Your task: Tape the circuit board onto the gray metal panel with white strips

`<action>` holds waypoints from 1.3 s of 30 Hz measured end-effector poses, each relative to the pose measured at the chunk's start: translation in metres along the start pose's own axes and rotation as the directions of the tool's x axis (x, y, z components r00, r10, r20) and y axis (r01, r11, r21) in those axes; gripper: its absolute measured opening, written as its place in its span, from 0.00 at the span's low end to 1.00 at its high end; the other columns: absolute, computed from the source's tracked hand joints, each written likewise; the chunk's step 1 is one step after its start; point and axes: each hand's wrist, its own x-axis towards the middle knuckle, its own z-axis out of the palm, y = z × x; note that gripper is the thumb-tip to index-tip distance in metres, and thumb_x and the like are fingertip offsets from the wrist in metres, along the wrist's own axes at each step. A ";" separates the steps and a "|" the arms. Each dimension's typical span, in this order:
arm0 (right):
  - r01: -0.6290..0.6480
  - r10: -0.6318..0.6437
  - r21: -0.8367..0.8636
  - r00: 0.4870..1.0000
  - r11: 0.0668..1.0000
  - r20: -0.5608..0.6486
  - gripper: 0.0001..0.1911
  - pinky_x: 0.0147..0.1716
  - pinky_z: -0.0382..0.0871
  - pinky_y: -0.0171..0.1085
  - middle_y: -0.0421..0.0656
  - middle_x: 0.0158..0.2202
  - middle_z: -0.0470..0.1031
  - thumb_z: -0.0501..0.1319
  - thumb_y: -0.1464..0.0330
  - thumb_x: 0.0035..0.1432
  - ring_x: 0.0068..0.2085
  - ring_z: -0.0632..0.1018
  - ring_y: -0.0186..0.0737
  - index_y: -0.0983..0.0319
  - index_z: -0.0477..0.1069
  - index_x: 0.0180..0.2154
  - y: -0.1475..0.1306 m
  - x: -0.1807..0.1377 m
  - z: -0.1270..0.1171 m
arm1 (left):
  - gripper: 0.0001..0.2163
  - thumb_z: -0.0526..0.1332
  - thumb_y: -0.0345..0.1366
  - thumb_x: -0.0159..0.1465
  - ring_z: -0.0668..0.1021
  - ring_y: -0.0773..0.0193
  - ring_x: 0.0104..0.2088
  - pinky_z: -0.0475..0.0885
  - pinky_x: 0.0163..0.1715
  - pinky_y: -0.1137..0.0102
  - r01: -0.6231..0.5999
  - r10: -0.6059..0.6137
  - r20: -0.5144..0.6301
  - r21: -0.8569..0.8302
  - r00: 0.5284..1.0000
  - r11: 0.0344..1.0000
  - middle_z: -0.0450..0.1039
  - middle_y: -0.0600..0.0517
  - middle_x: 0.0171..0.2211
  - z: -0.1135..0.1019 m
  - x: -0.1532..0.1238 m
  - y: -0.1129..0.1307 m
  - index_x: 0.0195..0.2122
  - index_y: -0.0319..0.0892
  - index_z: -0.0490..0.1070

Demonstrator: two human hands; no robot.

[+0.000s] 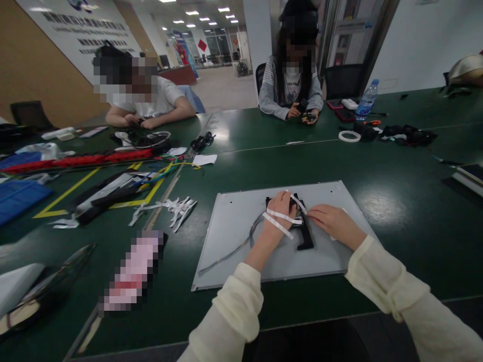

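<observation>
A white board (234, 261) lies in front of me with a black plastic frame (307, 236) on it. My left hand (279, 213) is closed over the frame's upper part, its fingertips partly hidden. Several narrow white strips (279, 224) lie across the back of that hand and its wrist. With fingers pinched, my right hand (337, 225) meets the lower end of another white strip (298, 202) at the frame's right side. A thin grey cable (241, 246) loops out from behind my left hand towards the board's lower left corner.
Left of the board lie a pile of white strips (181, 211) and a phone (132, 274). Beyond are a black bundle with wires (109, 193), a blue tray (22, 198), a tape roll (349, 136) and a water bottle (367, 100). Two people sit across the green table (260, 161).
</observation>
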 end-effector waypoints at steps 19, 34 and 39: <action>-0.023 0.024 0.008 0.988 1.000 -0.155 0.15 0.49 0.71 0.42 0.46 0.49 0.75 0.49 0.72 0.65 0.48 0.76 0.41 0.62 0.71 0.48 0.001 0.002 0.005 | 0.21 0.54 0.31 0.62 0.67 0.54 0.57 0.62 0.57 0.60 0.020 -0.021 -0.040 -0.022 0.999 1.000 0.62 0.41 0.58 0.003 -0.003 -0.006 0.57 0.37 0.57; 0.099 -0.100 -0.050 0.995 0.994 -0.020 0.19 0.52 0.70 0.45 0.50 0.52 0.73 0.53 0.79 0.59 0.52 0.74 0.44 0.64 0.69 0.50 0.003 -0.001 0.006 | 0.18 0.50 0.29 0.64 0.66 0.54 0.59 0.55 0.60 0.54 -0.003 0.001 0.028 0.068 1.000 0.998 0.67 0.45 0.57 0.006 -0.005 -0.004 0.56 0.39 0.64; 0.166 -0.166 -0.018 0.986 0.986 -0.023 0.19 0.52 0.69 0.46 0.50 0.51 0.74 0.54 0.80 0.57 0.53 0.73 0.44 0.64 0.70 0.49 0.002 -0.001 0.006 | 0.19 0.50 0.30 0.65 0.65 0.54 0.59 0.55 0.60 0.52 0.000 -0.003 0.045 0.080 0.999 0.997 0.66 0.45 0.58 0.006 -0.005 -0.003 0.57 0.40 0.64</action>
